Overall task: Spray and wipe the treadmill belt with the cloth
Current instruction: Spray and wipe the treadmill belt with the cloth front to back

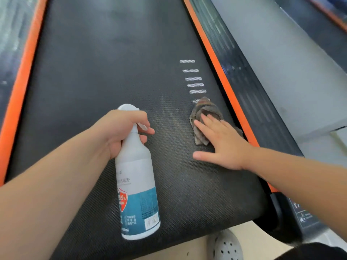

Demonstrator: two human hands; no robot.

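The job looked partly done: a paler, perhaps damp patch lay on the treadmill belt between the hands, though the blur made that uncertain. The belt farther up seemed still to do. The left hand was curled round the neck of the spray bottle, one finger at the trigger. The right hand lay flat with straight fingers, pressing the crumpled cloth onto the belt beside the orange edge strip. Grey floor lay beyond, and a grey shoe showed below.
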